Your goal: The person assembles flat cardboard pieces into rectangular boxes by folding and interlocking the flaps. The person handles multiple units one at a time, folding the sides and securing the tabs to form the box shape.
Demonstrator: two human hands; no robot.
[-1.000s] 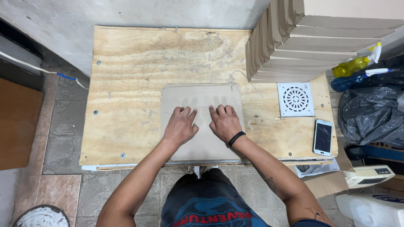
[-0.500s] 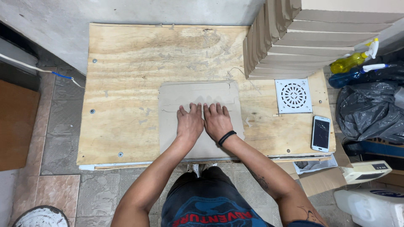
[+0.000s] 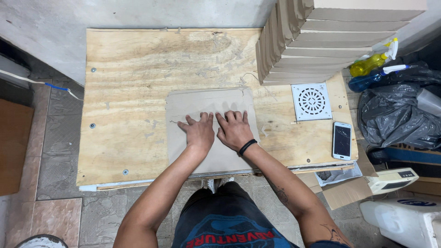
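A flat grey-brown cardboard sheet (image 3: pixel 193 103) lies on the plywood table (image 3: pixel 133 69), reaching to its near edge. My left hand (image 3: pixel 198 132) presses flat on the sheet's middle, fingers spread. Right beside it, almost touching, my right hand (image 3: pixel 234 128) also lies palm down on the sheet; a black band is on that wrist. Neither hand grips anything.
A stack of flat cardboard pieces (image 3: pixel 321 36) leans at the table's back right. A white square drain grate (image 3: pixel 311 101) and a phone (image 3: pixel 342 140) lie on the right. Spray bottles (image 3: pixel 370 64), a black bag (image 3: pixel 395 117) and a white container (image 3: pixel 399 218) stand off the right edge.
Both hands have slid together on the sheet: from apart a second ago to side by side now, and slightly toward the far edge.
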